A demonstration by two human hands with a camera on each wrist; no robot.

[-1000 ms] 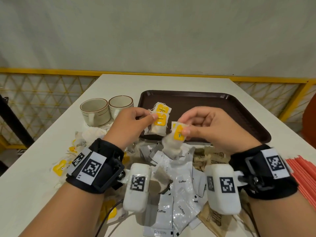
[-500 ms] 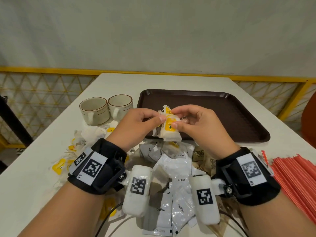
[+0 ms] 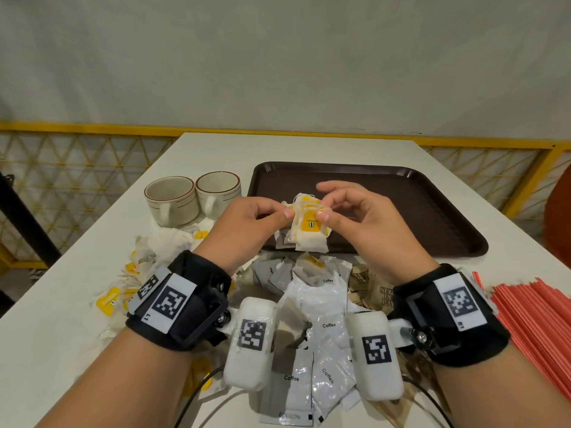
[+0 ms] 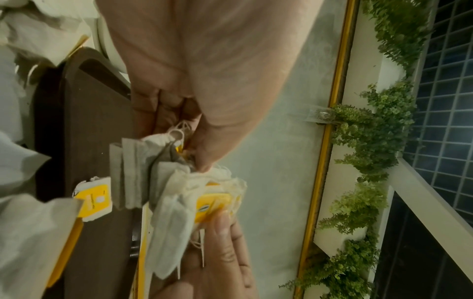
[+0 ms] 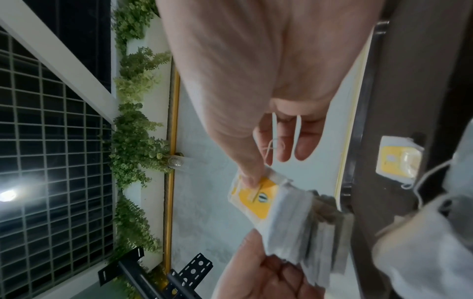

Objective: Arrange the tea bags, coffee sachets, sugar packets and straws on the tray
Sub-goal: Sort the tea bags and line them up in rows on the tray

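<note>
A stack of tea bags (image 3: 309, 239) with yellow tags hangs just above the near edge of the brown tray (image 3: 417, 211). My left hand (image 3: 285, 211) pinches the stack's top from the left. My right hand (image 3: 324, 202) has its thumb pressed on the front yellow tag, its fingers arched loosely behind. The left wrist view shows the left hand (image 4: 194, 153) gripping the tea bags (image 4: 169, 202) by their tops. In the right wrist view the right hand (image 5: 261, 165) touches the tea bags (image 5: 289, 222) with its thumb only. A single tea bag (image 5: 396, 159) lies on the tray.
White coffee sachets (image 3: 324, 304) and brown sugar packets (image 3: 380, 291) are heaped on the table below my wrists. Red straws (image 3: 534, 319) lie at the right edge. Loose tea bags (image 3: 167, 242) lie at the left, near two cups (image 3: 171, 199).
My right hand carried its tea bag left and laid it against the ones in my left hand. Its fingers have since loosened, leaving only the thumb on the tag.
</note>
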